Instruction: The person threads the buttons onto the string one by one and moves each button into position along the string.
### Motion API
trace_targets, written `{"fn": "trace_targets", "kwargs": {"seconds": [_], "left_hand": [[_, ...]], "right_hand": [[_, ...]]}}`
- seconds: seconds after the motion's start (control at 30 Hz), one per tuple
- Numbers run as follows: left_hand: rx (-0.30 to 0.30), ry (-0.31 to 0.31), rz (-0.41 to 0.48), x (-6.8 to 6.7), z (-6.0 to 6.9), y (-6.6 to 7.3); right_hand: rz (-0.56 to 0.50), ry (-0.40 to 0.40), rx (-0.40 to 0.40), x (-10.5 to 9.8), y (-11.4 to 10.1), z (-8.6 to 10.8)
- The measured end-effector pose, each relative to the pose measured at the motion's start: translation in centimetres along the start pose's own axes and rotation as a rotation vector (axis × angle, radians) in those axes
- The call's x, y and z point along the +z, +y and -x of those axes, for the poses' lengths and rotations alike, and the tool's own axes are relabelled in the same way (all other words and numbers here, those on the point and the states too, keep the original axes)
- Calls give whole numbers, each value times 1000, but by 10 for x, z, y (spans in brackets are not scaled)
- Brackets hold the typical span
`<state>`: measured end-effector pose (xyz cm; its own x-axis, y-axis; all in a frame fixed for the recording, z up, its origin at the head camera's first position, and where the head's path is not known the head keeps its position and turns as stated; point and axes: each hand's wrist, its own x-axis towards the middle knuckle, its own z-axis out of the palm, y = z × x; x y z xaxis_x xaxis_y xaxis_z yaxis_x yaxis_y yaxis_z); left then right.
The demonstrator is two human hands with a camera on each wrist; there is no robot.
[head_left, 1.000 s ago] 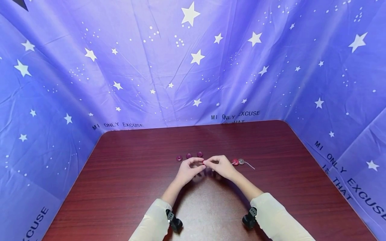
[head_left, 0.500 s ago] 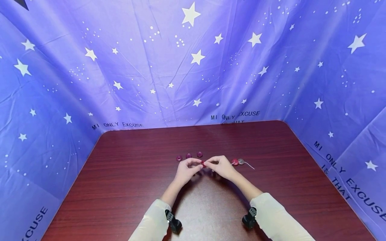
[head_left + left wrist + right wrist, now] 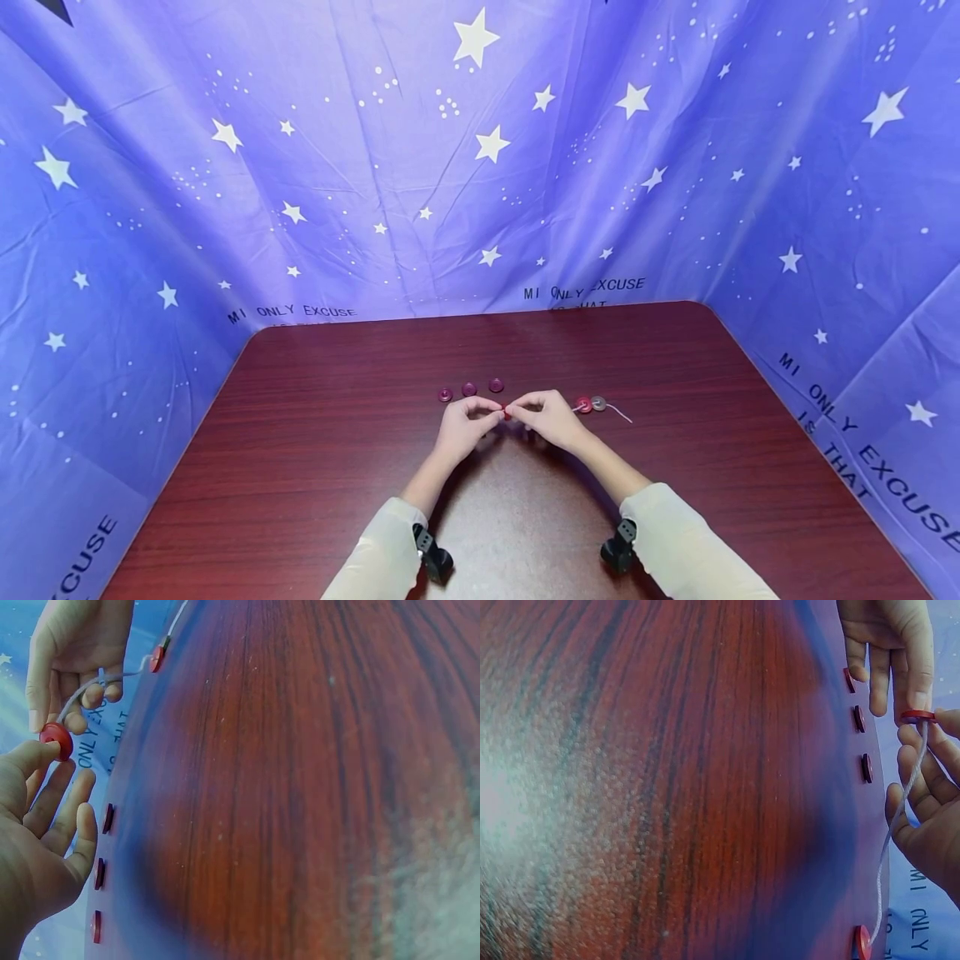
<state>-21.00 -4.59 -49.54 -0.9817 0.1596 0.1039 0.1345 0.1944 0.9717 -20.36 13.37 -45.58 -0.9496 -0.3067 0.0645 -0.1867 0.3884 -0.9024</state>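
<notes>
Left hand (image 3: 459, 431): thumb and finger pinch a small red button (image 3: 64, 738).
Right hand (image 3: 557, 421): fingertips pinch its other side.
String (image 3: 908, 789): goes from the grip to another red button (image 3: 583, 405) and a gray button (image 3: 598, 403), right of it.
Purple buttons (image 3: 469, 389): three, on the table (image 3: 315, 392), past the grip and left.

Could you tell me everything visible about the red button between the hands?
The red button is round and shiny, like plastic. It is pinched roughly on edge in the left hand, above the table; the right hand has fingertips at its edge, though what they grip is unclear. A pale string runs from it to another red button on the table. No holes show.
</notes>
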Motion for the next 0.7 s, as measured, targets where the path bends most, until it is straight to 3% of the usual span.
{"fn": "trace_targets", "kwargs": {"seconds": [0.1, 0.2, 0.47, 0.7], "left_hand": [[-3, 7, -14, 1, 0, -1], [3, 8, -21, 2, 0, 0], [40, 5, 4, -2, 13, 32], [25, -3, -2, -5, 16, 37]], "right_hand": [[-22, -11, 4, -2, -11, 4], [-16, -9, 6, -1, -5, 2], [52, -24, -65, 1, 18, -7], [138, -11, -117, 1, 18, -7]]}}
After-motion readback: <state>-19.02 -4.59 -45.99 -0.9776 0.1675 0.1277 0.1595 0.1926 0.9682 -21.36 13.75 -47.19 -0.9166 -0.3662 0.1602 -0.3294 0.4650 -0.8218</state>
